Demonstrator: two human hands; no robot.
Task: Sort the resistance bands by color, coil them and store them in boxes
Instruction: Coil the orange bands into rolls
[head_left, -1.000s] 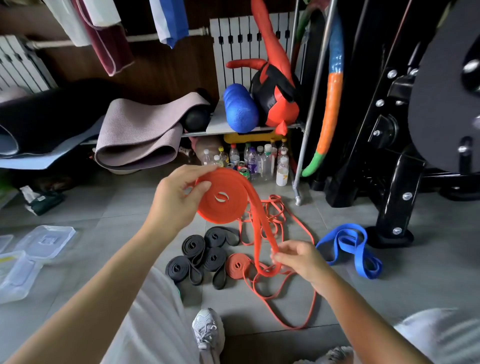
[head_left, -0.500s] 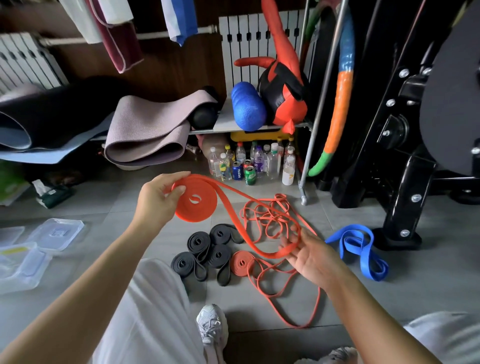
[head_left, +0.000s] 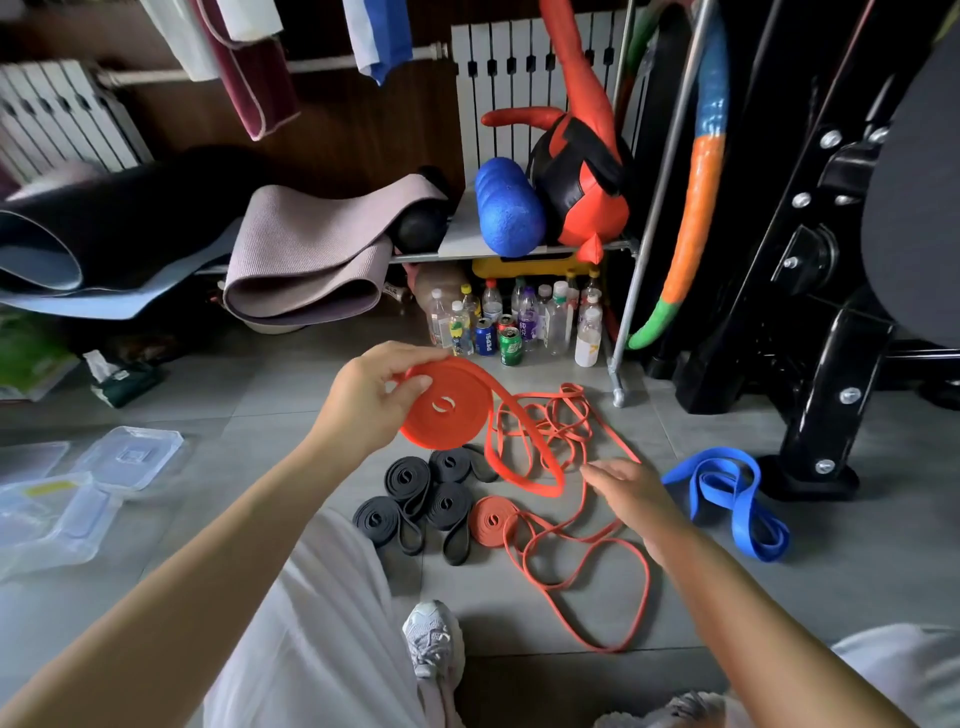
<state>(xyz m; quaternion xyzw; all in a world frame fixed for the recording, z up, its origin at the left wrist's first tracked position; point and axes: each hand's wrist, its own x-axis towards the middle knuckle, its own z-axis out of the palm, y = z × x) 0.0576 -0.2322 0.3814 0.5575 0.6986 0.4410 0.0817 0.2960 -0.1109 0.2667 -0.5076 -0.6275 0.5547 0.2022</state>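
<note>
Orange coil in my left hand, free end lying toward my right hand

My left hand (head_left: 371, 402) pinches the half-wound orange band (head_left: 452, 415) above the floor, with the thumb on its flat face. The loose tail (head_left: 524, 467) runs from the coil to the near right and ends just left of my right hand (head_left: 631, 493), whose fingers are apart and hold nothing. I judge the right hand is the nearer one to feed it.

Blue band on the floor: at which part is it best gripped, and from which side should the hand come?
The blue band is probably best pinched at its upper arched fold, coming from above on its left: there the strip seems to stand on edge, so fingers can close across it, and the empty right hand is nearest that end.
</note>
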